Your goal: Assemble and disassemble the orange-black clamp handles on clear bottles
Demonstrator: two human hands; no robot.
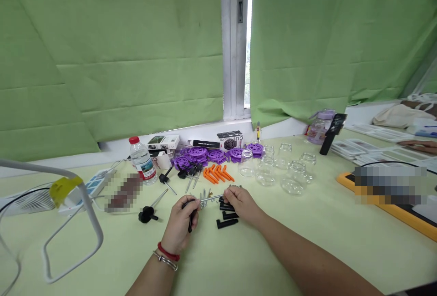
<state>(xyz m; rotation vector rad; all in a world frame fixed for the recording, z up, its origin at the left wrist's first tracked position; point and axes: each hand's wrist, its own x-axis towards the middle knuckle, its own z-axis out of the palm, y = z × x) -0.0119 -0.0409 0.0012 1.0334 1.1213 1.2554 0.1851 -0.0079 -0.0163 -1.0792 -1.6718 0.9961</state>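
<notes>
My left hand (pixel 179 225) is closed around a black plastic part (pixel 191 221), and a thin metal rod (pixel 212 197) sticks out from it to the right. At the rod's far end, the fingers of my right hand (pixel 243 206) are pinched together; whether they hold some small piece there is hidden. Under and beside my right hand lie several black handle pieces (pixel 227 223). Small screws (pixel 204 193) are scattered just behind the rod. Left of my left hand rests a black crank part (pixel 147 214) with a metal shaft.
Orange angled pieces (pixel 217 174), purple plastic discs (pixel 198 153) and more black parts with shafts lie farther back. Clear glass jars (pixel 265 177) stand right of them. A water bottle (pixel 142 161), power strip (pixel 92 184) and grey metal tube frame (pixel 97 223) occupy the left. Another person's hand (pixel 418 145) shows far right.
</notes>
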